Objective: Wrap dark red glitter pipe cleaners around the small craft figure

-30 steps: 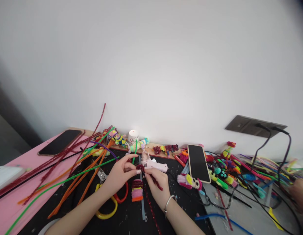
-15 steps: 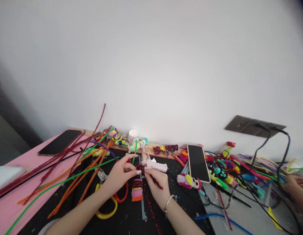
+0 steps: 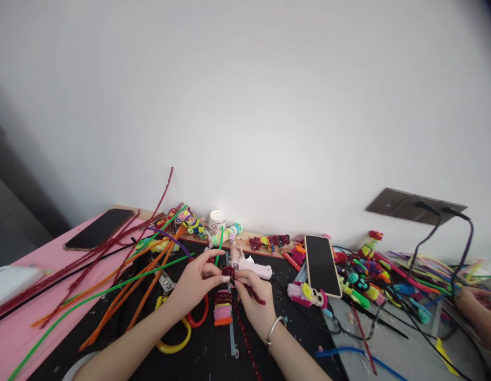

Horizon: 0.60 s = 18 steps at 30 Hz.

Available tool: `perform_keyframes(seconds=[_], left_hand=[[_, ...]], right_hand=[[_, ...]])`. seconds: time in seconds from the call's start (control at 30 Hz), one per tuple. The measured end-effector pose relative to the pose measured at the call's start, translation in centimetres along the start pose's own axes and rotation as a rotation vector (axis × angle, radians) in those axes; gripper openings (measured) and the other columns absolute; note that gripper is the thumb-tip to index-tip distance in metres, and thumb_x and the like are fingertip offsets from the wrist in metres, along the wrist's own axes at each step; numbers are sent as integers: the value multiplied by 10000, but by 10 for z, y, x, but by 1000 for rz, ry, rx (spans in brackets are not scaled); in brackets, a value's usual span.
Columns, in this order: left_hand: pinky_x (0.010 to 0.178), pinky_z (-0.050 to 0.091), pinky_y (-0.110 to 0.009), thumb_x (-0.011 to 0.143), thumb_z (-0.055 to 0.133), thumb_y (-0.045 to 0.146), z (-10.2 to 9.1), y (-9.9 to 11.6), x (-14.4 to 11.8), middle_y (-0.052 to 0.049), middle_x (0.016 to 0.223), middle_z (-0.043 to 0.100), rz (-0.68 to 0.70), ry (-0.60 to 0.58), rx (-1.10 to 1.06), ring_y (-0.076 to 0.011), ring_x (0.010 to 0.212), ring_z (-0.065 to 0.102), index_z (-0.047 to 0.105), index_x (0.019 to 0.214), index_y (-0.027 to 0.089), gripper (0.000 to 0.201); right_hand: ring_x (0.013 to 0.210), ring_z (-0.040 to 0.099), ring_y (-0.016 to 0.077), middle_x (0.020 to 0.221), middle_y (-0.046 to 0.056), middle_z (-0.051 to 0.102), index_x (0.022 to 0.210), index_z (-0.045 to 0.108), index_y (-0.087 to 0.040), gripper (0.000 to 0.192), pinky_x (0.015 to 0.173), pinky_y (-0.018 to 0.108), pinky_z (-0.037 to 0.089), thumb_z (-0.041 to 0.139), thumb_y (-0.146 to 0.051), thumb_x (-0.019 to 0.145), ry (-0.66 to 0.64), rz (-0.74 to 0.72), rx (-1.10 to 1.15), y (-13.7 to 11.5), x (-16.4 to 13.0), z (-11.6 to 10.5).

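Almost nothing has moved in the last second — both hands stay put, so the winding goes on slowly. The left hand (image 3: 196, 283) pinches a little dark red fuzzy coil (image 3: 228, 272) between thumb and fingertip, the other fingers loose. The right hand (image 3: 255, 301) is curled shut around the dark red fuzzy stick (image 3: 251, 292), which runs up into the coil. Just behind the fingertips lies the pink glue gun (image 3: 249, 269); just below them sits a striped roll (image 3: 223, 307). Another person's hand (image 3: 473, 307) has come in further at the far right.

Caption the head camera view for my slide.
Both hands, left hand and right hand, pinch a dark red pipe-cleaner coil above a cluttered craft table.
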<state>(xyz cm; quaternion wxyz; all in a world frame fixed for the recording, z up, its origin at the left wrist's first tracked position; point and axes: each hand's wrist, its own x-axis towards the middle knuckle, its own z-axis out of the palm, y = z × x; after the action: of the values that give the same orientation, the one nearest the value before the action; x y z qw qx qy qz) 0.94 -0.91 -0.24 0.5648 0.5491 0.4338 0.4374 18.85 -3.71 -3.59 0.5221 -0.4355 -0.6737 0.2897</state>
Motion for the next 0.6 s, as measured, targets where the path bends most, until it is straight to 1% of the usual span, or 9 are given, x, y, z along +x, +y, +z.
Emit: perform_keyframes(seconds=[0.13,0.23,0.37,0.6], left_hand=[[660,442,-277,675,760,251,0,1,1,72,601,668,-1,12,-1,-150,604,595,556,1165,156,540],[672,446,-284,680,759,249,0,0,2,67,609,672,3,12,3,-155,616,603,559,1167,159,534],[659,438,-278,683,761,241,-1,-2,2,70,606,668,-2,6,-1,-148,600,589,553,1177,159,542],[602,400,-247,693,757,229,-1,-4,0,79,587,656,-4,-16,-4,-124,552,547,533,1214,151,573]], right_hand=[[488,636,141,670,-14,727,978,661,-208,121,496,230,520,571,-193,897,-14,70,48,-1,0,2],[457,611,132,677,-9,731,1011,653,-206,145,475,226,501,579,-201,887,-12,120,100,0,0,3],[445,597,128,661,-5,717,969,691,-201,128,468,230,496,599,-223,883,-24,157,160,0,0,3],[421,572,115,636,-3,709,901,745,-194,133,452,232,489,626,-233,854,-5,215,308,1,1,5]])
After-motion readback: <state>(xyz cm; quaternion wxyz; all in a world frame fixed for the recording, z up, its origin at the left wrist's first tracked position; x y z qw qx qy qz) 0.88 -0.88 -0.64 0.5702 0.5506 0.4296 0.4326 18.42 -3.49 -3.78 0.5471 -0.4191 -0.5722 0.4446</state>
